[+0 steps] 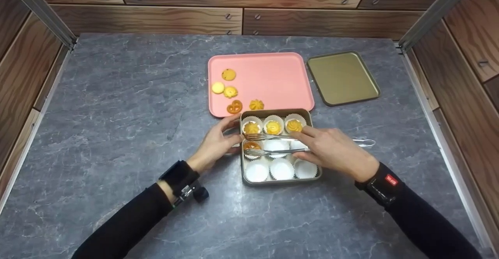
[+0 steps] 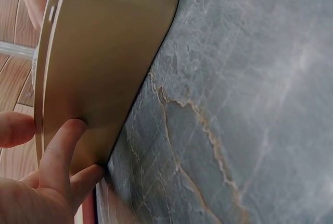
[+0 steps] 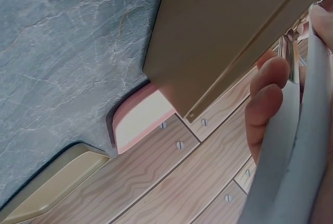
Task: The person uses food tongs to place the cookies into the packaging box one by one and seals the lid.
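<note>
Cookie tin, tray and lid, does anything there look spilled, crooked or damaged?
Nothing looks spilled or damaged. The cookies in the tin sit in their paper cups. The only slightly crooked thing is the lid, lying at an angle to the tray.

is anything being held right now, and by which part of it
Yes: the right hand holds the tongs by their two arms, around mid-length. The left hand touches the side of the tin, with no clear grip.
</note>
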A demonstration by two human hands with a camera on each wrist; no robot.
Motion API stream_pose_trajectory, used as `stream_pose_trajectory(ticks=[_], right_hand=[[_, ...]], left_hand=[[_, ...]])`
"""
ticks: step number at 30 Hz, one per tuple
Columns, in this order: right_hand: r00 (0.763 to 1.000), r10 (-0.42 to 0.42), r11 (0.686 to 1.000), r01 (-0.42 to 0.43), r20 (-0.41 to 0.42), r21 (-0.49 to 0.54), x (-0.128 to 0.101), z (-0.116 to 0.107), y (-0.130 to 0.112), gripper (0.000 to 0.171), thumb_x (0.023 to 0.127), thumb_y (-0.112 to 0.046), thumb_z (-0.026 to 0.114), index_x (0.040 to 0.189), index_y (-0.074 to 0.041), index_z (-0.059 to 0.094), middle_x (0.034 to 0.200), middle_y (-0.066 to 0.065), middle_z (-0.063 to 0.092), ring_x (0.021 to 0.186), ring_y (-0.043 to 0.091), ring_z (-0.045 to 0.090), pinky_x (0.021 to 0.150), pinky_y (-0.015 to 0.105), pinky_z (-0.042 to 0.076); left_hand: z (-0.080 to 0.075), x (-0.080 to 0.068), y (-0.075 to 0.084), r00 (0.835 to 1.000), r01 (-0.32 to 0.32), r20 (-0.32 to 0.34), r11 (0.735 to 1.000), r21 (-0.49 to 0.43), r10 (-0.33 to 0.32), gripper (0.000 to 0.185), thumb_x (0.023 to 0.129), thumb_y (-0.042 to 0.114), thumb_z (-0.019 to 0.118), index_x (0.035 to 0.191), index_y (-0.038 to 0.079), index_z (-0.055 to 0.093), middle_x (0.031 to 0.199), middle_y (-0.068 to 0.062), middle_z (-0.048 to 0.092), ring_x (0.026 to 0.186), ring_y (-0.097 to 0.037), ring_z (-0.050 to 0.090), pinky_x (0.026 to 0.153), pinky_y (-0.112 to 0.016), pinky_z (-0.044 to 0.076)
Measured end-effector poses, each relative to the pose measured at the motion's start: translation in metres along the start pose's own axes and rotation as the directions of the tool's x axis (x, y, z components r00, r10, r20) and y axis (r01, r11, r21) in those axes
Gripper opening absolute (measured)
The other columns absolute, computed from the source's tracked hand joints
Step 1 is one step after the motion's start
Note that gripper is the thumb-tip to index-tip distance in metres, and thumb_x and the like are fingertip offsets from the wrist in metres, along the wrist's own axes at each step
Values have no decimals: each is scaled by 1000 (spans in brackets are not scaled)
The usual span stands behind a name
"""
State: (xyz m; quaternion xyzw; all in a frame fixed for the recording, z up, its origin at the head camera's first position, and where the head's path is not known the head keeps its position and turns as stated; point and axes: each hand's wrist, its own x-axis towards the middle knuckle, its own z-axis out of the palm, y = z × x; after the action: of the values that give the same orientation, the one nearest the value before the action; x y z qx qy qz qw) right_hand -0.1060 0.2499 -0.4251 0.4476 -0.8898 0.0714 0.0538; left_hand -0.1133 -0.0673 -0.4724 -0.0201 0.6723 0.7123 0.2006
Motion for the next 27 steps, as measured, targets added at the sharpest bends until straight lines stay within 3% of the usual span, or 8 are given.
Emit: stream_pose_trajectory(ticks=[9,15,20,27], right_hand=[[997,26,996,-20,-70,91,-5,-7,10,55,93,-37,77,135,-6,64,100,6,68,66,15,62,56,31,60],[981,122,986,-103,-149,129,3,-19,32,56,92,-31,78,136,-2,61,101,13,71,71,22,67,58,35,62],[971,229,972,-224,-68,71,21,-30,52,52,96,-35,74,134,-1,63,103,16,71,78,30,69,63,47,63],[954,293,956,-294,61,0,49,-31,70,54,96,-45,72,132,-5,66,109,15,72,84,33,70,67,51,61]], left_hand=[[-2,0,-1,1000,-5,0,1000,-2,5,75,92,-5,66,159,13,39,156,-19,44,119,-34,65,88,-41,65],[-2,0,0,1000,-7,-1,1000,-8,7,74,92,-4,67,159,11,40,156,-19,44,118,-35,65,88,-41,65],[-1,0,-2,1000,-15,-5,1000,3,15,73,91,-2,68,158,12,41,155,-19,45,117,-33,66,85,-41,65],[0,0,-3,1000,-27,-2,1000,-2,27,73,91,-2,67,158,10,40,155,-19,45,120,-35,65,86,-42,65]])
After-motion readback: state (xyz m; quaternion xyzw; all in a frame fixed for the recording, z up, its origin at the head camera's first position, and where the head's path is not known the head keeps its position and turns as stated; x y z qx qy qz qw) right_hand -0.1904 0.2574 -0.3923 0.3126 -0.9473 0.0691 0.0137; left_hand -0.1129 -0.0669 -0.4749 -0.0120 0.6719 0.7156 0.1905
